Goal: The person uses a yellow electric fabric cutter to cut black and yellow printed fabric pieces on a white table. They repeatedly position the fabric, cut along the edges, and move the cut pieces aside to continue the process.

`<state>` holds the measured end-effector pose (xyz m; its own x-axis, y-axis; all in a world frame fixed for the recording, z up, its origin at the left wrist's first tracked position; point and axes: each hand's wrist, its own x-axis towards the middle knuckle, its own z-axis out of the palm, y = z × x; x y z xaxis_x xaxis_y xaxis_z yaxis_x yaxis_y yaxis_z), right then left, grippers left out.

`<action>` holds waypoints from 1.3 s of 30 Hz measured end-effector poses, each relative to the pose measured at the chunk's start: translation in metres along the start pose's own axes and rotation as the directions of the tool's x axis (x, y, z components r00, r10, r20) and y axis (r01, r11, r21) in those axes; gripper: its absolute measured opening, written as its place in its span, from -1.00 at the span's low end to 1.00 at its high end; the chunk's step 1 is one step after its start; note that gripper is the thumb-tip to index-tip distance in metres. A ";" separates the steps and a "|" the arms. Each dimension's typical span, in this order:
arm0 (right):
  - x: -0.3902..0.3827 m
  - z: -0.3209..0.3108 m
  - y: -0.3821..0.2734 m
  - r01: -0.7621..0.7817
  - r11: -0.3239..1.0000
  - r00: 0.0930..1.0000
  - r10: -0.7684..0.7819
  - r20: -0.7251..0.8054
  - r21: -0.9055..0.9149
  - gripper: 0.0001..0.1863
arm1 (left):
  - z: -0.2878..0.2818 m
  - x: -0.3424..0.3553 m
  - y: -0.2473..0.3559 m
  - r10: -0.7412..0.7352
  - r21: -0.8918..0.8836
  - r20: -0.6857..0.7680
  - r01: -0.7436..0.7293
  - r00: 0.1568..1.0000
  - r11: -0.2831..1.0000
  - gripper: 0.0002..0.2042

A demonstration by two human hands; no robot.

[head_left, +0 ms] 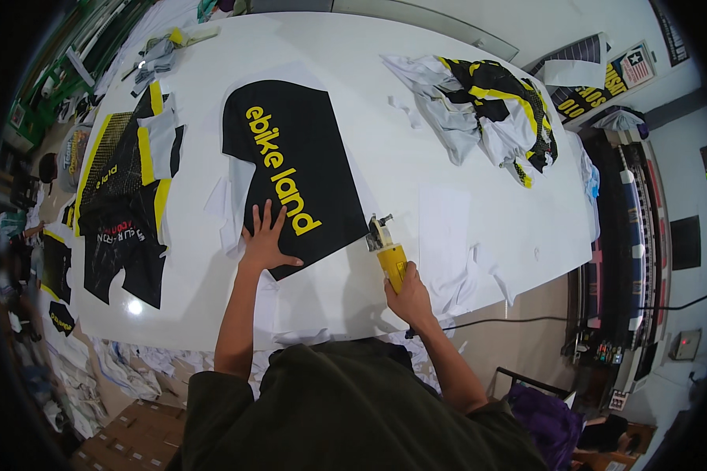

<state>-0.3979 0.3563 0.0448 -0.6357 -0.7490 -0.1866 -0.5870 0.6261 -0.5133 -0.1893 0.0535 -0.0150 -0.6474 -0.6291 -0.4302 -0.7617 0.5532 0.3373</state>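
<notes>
A black fabric panel with yellow lettering (322,141) lies flat on the white table (385,302), with white fabric showing around its edges. My left hand (266,242) rests on its lower left part, fingers spread. In my right hand (409,297) is a yellow electric fabric cutter (390,257), gripped by its body. Its metal cutting head meets the panel's lower right corner. A dark cord trails off to the right from the cutter's end.
Black and yellow cut pieces (122,204) lie at the table's left. A crumpled black, white and yellow heap (495,110) sits at the far right. White scraps (463,282) lie right of the cutter. Beyond the table's right edge stands a long roller machine (632,235); cardboard boxes (133,436) are lower left.
</notes>
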 end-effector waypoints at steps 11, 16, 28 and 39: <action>0.042 -0.001 -0.013 0.038 0.999 0.999 -0.038 0.002 -0.021 -0.44 | -0.004 -0.001 0.001 -0.004 0.001 0.012 0.004 1.000 1.000 0.51; 0.070 0.002 -0.020 0.043 0.998 0.999 -0.042 0.015 -0.037 -0.44 | 0.000 0.001 -0.002 0.014 -0.010 0.003 -0.014 1.000 1.000 0.52; 0.159 0.004 -0.054 0.050 0.995 0.998 -0.047 0.037 -0.081 -0.44 | 0.001 0.003 -0.005 0.025 -0.020 -0.017 -0.026 1.000 0.999 0.50; 0.231 0.010 -0.080 0.068 0.986 0.997 -0.063 0.039 -0.150 -0.40 | 0.004 0.002 -0.007 0.031 -0.049 -0.039 -0.033 0.999 0.998 0.49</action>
<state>-0.4929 0.1305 0.0344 -0.5779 -0.7945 -0.1863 -0.6974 0.5994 -0.3930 -0.1851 0.0506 -0.0220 -0.6711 -0.6325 -0.3868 -0.7405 0.5459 0.3921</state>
